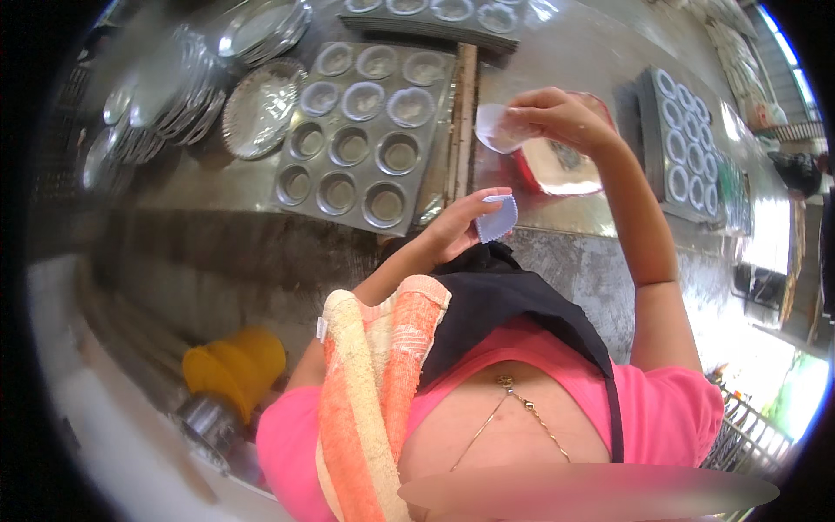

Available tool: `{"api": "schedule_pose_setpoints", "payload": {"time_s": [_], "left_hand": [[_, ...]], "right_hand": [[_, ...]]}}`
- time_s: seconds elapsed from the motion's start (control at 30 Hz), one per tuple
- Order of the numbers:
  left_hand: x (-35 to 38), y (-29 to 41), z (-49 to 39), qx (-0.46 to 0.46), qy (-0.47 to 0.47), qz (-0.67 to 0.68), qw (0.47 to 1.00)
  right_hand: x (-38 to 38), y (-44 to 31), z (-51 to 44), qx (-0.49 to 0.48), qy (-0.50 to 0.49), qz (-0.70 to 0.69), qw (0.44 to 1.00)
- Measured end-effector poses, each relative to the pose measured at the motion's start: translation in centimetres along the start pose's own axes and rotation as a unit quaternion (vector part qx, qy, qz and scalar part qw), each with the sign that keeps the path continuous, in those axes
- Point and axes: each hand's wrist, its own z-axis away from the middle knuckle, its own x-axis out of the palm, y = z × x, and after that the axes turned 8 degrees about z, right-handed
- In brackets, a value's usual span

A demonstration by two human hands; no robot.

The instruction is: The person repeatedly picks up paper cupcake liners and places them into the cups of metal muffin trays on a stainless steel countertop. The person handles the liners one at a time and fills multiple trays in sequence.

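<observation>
My left hand [460, 225] grips a small stack of pale fluted paper baking cups [497, 218] in front of the table edge. Raised to the right, my right hand [564, 117] pinches a whitish, thin-walled paper cup [499, 127], blurred at its edge. Left of both hands lies a metal muffin tin [365, 121]. Its two far rows hold paper liners [363, 101]; in the two near rows the wells [385, 204] are bare metal. Below my right hand stands a red container [531, 173] with a pale inside, partly covered by that hand and forearm.
Stacked muffin tins with liners stand at the back [430, 26] and at the right [678, 143]. Foil plates [264, 107] crowd the table's left side. A wooden strip [462, 124] runs beside the near tin. A yellow object [235, 365] sits low at the left.
</observation>
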Motion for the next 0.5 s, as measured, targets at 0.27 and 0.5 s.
{"api": "schedule_pose_setpoints", "payload": {"time_s": [0.27,0.5], "left_hand": [[-3.7,3.1,6.6,0.089,0.059,0.047,0.993],[-5.2,4.4,8.8,0.085,0.036,0.019,0.996]], "right_hand": [[12.5,2.6,-8.9,-0.372,0.093,0.5,0.776],[12.7,5.6,-7.9,-0.356,0.036,0.634,0.686]]}}
